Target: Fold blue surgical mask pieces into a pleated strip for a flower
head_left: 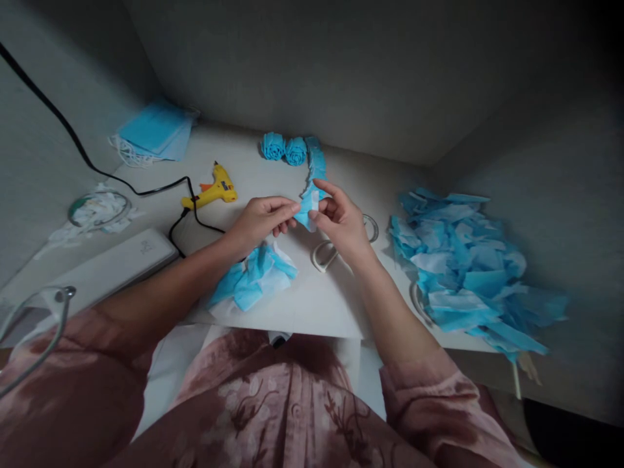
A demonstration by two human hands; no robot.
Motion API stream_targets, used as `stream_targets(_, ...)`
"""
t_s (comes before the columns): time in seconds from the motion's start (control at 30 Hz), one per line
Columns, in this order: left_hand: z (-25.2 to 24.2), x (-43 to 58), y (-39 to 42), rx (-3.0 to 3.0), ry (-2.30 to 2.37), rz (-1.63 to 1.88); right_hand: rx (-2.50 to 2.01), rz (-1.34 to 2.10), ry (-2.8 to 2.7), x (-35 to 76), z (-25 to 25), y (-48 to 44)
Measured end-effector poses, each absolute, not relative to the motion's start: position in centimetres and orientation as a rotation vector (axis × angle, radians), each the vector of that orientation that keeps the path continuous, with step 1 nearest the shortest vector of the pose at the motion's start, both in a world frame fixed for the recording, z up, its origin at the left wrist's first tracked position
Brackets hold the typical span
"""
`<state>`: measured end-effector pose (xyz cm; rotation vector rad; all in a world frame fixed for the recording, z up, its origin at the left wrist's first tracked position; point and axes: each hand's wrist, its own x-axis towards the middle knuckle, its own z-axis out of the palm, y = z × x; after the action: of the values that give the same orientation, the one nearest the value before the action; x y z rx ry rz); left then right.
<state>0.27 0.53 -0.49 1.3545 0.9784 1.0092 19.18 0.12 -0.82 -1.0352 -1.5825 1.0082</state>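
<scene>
Between my two hands, above the table, is a small blue and white piece of mask fabric. My left hand pinches its left side with thumb and fingertips. On the right edge, my right hand grips it between thumb and fingers, its index finger stretched out. Just behind, a pleated blue strip runs back from the fingers; whether it joins the held piece I cannot tell. Two blue fabric roses sit beside the strip. Scissors lie partly under my right hand.
A yellow glue gun with a black cord lies left. Folded blue masks are at the back left, white scraps and a white box nearer. Blue scraps lie in front; a large heap of cut pieces fills the right.
</scene>
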Motion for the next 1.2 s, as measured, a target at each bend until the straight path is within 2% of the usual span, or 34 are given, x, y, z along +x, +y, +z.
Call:
stream_targets(0.17,-0.5,0.3,0.5,1.383,0.99,0.981,-1.034,1.023,-1.598,19.1,-1.1,0.1)
stream_targets(0.33,-0.4,0.0,0.8,1.196,0.947,1.036,-1.085,0.807,-1.599,19.9,-0.8,0.4)
stream_targets(0.63,-0.4,0.1,0.9,1.019,0.871,1.021,-0.982,0.497,-1.94,19.8,-0.1,-0.4)
stream_targets(1.0,-0.6,0.2,0.8,1.104,0.915,1.011,-0.996,0.633,-1.875,19.5,-0.3,-0.3)
stream_targets(1.2,-0.6,0.2,0.8,1.189,0.967,1.016,-1.022,0.882,-1.699,19.0,-1.1,-0.1)
